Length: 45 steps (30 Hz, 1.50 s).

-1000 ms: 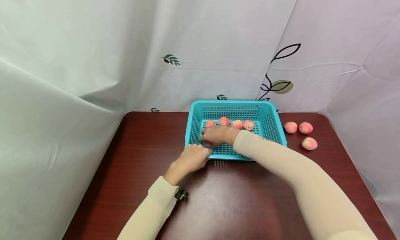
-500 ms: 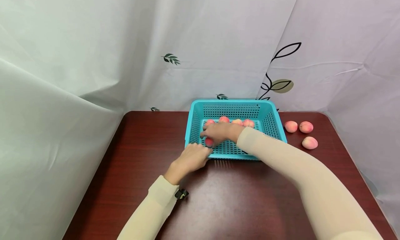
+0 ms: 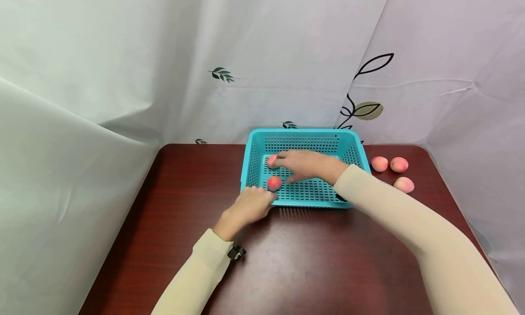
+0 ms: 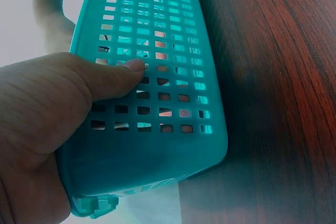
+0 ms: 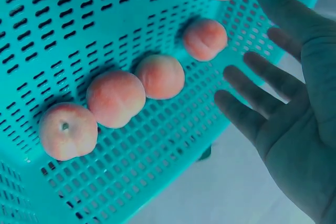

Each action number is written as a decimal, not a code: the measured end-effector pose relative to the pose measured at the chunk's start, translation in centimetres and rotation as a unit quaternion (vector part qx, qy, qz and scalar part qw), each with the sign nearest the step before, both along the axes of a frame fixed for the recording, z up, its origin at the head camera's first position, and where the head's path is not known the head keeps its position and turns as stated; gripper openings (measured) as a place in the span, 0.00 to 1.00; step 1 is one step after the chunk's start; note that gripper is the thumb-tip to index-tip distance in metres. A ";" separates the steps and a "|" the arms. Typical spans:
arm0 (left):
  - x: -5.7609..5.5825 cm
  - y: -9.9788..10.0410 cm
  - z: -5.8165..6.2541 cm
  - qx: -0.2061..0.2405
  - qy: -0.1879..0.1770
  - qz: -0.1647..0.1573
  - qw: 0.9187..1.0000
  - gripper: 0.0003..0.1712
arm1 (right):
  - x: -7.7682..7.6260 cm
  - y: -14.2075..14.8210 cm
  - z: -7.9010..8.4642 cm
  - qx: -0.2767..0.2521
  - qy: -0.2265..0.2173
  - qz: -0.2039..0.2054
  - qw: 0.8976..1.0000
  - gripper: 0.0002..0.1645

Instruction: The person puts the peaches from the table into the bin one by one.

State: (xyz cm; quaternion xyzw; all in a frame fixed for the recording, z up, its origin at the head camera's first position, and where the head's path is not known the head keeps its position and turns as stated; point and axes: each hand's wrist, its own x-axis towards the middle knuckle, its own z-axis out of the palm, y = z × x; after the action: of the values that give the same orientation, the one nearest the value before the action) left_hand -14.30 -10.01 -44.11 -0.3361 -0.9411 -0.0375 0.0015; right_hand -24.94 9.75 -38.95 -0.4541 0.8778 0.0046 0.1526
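A turquoise plastic basket (image 3: 303,204) stands at the back of the table, its perforated walls filling both wrist views. My left hand (image 3: 252,205) grips its near-left rim, the thumb pressed flat on the outer wall (image 4: 152,156). Over the inside hovers my right hand (image 3: 305,163), fingers spread and holding nothing. Just left of its fingertips lies a peach (image 3: 274,183) in the front left of the basket. Another peach (image 3: 272,161) sits behind it, partly covered by the hand. In the right wrist view, several peaches (image 5: 116,99) rest on the basket floor.
To the right of the basket, three peaches (image 3: 379,164) lie on the dark red wooden table (image 3: 303,260). A white curtain with leaf prints (image 3: 262,55) hangs behind the table and along both sides.
My right hand has let go of the front-left peach, which stays on the basket floor, and has drawn up and to the right. My left hand keeps its grip on the rim.
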 end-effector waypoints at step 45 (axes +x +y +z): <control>-0.2 -0.2 -0.1 0.013 0.003 0.004 1.000 0.19 | 4.9 15.4 1.0 -0.093 0.161 -0.198 0.962 0.44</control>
State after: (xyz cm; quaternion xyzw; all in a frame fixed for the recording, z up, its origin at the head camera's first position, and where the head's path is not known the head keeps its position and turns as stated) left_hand -14.54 -10.18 -44.24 -0.3326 -0.9418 -0.0487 0.0086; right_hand -20.06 25.19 -37.97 -0.2762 0.9598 -0.0342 -0.0356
